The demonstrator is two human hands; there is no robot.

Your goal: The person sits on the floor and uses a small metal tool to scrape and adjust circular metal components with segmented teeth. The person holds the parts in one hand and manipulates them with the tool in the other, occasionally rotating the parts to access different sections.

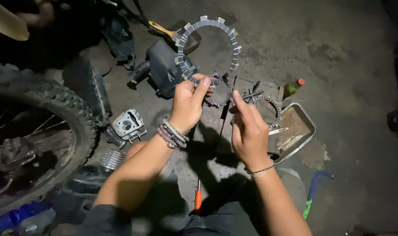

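My left hand (188, 102) is raised and pinches the lower rim of a large grey clutch plate ring (207, 23) with square tabs around its edge. Just to the right, my right hand (250, 131) is seen from the back. Its forefinger points up towards the ring without touching it, and I see nothing in it. Past my fingers, two smaller toothed rings lie on the floor: one toothed ring (219, 103) sits under the big ring and the other toothed ring (275, 111) lies by a metal tray (301, 126).
A knobbly motorcycle tyre (63, 109) fills the left. A cylinder head (129, 124), a finned cylinder (112, 159) and a black plastic housing (164, 65) lie on the concrete. An orange screwdriver (198, 199) rests between my knees. A green bottle (293, 86) stands right of the rings.
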